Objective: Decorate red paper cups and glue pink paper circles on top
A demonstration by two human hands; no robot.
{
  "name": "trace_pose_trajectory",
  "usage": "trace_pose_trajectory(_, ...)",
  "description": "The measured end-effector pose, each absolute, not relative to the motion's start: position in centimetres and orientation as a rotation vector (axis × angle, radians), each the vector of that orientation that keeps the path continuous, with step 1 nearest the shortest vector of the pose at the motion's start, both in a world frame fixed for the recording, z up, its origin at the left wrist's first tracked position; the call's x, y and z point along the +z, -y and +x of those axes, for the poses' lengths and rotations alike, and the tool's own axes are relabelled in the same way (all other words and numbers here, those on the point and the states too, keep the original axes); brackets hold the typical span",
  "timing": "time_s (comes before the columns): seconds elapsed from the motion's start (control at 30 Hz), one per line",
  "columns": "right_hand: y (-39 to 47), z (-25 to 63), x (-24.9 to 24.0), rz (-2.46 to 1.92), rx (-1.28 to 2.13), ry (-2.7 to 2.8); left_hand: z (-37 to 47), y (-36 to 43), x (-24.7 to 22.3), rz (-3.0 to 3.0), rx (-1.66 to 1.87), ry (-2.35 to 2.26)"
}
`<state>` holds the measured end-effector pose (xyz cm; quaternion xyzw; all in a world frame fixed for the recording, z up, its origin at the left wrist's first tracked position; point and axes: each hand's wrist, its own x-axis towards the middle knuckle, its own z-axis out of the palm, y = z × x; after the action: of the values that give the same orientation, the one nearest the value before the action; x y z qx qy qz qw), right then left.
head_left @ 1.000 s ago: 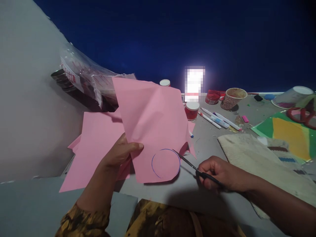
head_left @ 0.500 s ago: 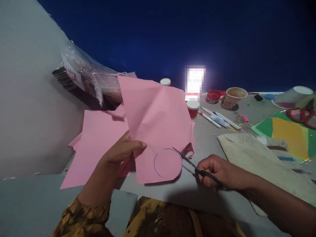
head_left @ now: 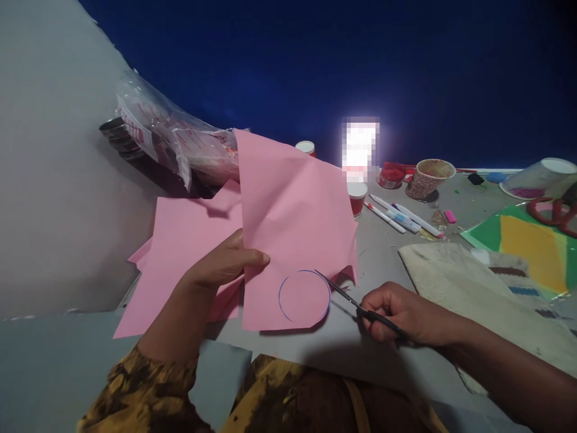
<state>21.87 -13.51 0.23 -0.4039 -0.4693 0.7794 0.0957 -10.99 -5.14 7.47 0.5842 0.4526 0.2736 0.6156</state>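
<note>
A sheet of pink paper (head_left: 293, 210) is pinched at its left edge by my left hand (head_left: 225, 261), thumb on top and the other fingers hidden behind. Near the sheet's lower right corner is a circle (head_left: 303, 297) drawn in blue. My right hand (head_left: 396, 316) is closed round the dark handles of a pair of scissors (head_left: 345, 293). The blades point up and left, with the tip by the top right of the circle and the paper's cut edge along them. More pink paper (head_left: 184, 240) lies behind my left hand.
Markers (head_left: 387, 213), a stained paper cup (head_left: 430, 179) and a red paint jar (head_left: 391, 175) stand beyond the sheet. At the right lie a cloth (head_left: 433, 282) and red-handled scissors (head_left: 556, 215). A plastic bag (head_left: 180, 141) leans by the wall.
The pink sheet has turned slightly, its top edge shifting right and its bottom edge a little left, together with my left hand. The scissors stay at nearly the same place beside the circle.
</note>
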Motion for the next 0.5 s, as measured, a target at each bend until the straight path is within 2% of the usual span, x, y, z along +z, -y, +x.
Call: trace_pose_trajectory(0.5, 13.49, 21.88, 0.19, -1.278, 2.313, 1.4, -10.68, 4.43, 8.58, 1.347, 0.533, -1.058)
